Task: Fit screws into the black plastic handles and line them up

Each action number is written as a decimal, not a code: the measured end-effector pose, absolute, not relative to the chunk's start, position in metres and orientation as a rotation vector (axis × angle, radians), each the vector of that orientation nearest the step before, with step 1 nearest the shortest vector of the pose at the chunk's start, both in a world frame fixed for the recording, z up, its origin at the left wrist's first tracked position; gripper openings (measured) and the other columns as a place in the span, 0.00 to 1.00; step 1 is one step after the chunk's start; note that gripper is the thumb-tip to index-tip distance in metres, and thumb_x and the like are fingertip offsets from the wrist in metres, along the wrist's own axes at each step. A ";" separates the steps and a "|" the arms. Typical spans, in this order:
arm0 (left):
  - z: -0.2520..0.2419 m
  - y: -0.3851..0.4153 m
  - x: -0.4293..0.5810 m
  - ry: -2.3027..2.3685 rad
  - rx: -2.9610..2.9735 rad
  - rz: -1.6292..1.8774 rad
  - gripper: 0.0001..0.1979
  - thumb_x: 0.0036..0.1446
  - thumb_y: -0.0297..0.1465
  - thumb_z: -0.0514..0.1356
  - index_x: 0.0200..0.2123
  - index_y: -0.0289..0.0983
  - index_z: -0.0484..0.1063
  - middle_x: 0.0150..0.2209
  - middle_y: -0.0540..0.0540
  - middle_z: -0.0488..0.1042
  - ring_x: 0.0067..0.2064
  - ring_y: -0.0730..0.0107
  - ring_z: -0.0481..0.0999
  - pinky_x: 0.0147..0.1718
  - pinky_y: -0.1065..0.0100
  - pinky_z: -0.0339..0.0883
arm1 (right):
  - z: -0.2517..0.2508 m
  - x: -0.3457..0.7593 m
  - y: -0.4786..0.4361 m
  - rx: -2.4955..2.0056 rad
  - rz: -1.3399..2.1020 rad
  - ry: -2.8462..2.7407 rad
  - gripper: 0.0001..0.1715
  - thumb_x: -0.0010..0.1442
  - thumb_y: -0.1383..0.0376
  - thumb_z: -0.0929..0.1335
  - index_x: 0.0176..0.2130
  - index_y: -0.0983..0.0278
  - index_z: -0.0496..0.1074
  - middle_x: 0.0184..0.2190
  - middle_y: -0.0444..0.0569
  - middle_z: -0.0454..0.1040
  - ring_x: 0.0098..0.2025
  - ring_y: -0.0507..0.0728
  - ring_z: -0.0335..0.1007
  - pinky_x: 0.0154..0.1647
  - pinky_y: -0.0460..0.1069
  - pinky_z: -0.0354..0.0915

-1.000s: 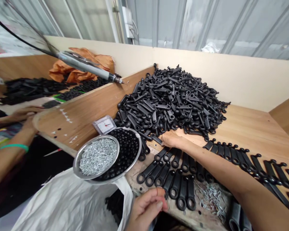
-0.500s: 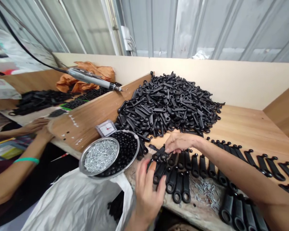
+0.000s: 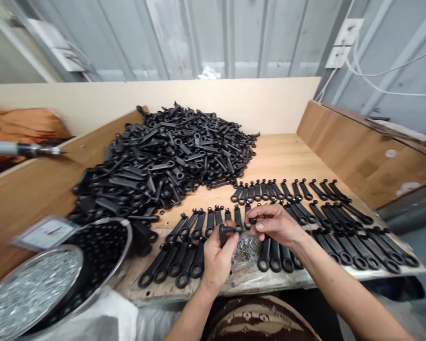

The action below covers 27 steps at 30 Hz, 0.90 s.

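My left hand (image 3: 217, 258) is closed around a black plastic handle (image 3: 225, 232), held up just above the bench's front edge. My right hand (image 3: 272, 223) hovers beside it with fingertips pinched on a small black piece (image 3: 252, 220). Below both hands lies a small heap of silver screws (image 3: 246, 249). Rows of black handles (image 3: 323, 218) lie side by side on the wooden bench (image 3: 284, 158) around the hands. A big heap of the same black handles (image 3: 163, 158) rises behind them on the left.
At the lower left a metal dish of screws (image 3: 28, 289) sits in a metal bowl of black caps (image 3: 102, 248), with a small dial gauge (image 3: 44, 233) behind. A powered screwdriver tip (image 3: 39, 150) pokes in from the left. Wooden partitions (image 3: 362, 151) flank the bench.
The view has swung right. My left hand rose from the bench edge and took up a black handle; my right hand drew back from the heap and now pinches a small piece beside it.
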<state>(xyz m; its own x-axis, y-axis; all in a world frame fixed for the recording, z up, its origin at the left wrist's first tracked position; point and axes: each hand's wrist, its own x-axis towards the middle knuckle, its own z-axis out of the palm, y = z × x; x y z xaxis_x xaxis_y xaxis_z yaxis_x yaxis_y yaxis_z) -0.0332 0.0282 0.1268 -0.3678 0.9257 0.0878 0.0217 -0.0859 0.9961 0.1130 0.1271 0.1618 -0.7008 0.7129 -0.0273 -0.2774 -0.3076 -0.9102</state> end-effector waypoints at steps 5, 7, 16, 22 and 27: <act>0.128 0.043 0.004 1.278 1.091 1.413 0.09 0.54 0.34 0.58 0.35 0.36 0.65 0.19 0.57 0.58 0.19 0.79 0.57 0.19 0.74 0.53 | 0.161 0.158 0.107 -0.589 1.857 -1.206 0.13 0.45 0.68 0.74 0.35 0.65 0.75 0.30 0.48 0.76 0.26 0.52 0.73 0.19 0.42 0.69; 0.131 0.046 0.014 1.303 1.169 1.357 0.08 0.54 0.34 0.57 0.34 0.36 0.66 0.19 0.57 0.60 0.19 0.78 0.58 0.19 0.74 0.54 | 0.160 0.167 0.102 -0.600 1.794 -1.230 0.13 0.49 0.66 0.72 0.38 0.65 0.74 0.31 0.49 0.75 0.27 0.52 0.73 0.20 0.43 0.69; 0.148 0.046 0.032 1.571 1.645 1.264 0.07 0.54 0.25 0.52 0.35 0.37 0.68 0.31 0.51 0.73 0.33 0.72 0.71 0.35 0.72 0.63 | 0.139 0.167 0.092 -0.571 1.884 -1.102 0.11 0.54 0.62 0.69 0.37 0.66 0.74 0.24 0.47 0.73 0.20 0.49 0.69 0.14 0.40 0.63; 0.139 0.040 0.020 1.684 1.712 1.284 0.12 0.55 0.26 0.52 0.44 0.35 0.65 0.41 0.44 0.75 0.42 0.69 0.74 0.42 0.69 0.66 | 0.136 0.148 0.086 -0.566 1.944 -0.998 0.10 0.51 0.62 0.71 0.35 0.65 0.76 0.18 0.43 0.69 0.16 0.47 0.65 0.12 0.38 0.58; 0.133 0.036 0.007 1.760 1.774 1.311 0.13 0.56 0.27 0.51 0.45 0.33 0.65 0.41 0.42 0.76 0.42 0.68 0.76 0.42 0.70 0.67 | 0.137 0.133 0.083 -0.585 1.959 -0.995 0.09 0.51 0.63 0.71 0.34 0.66 0.75 0.18 0.43 0.70 0.15 0.47 0.65 0.12 0.39 0.59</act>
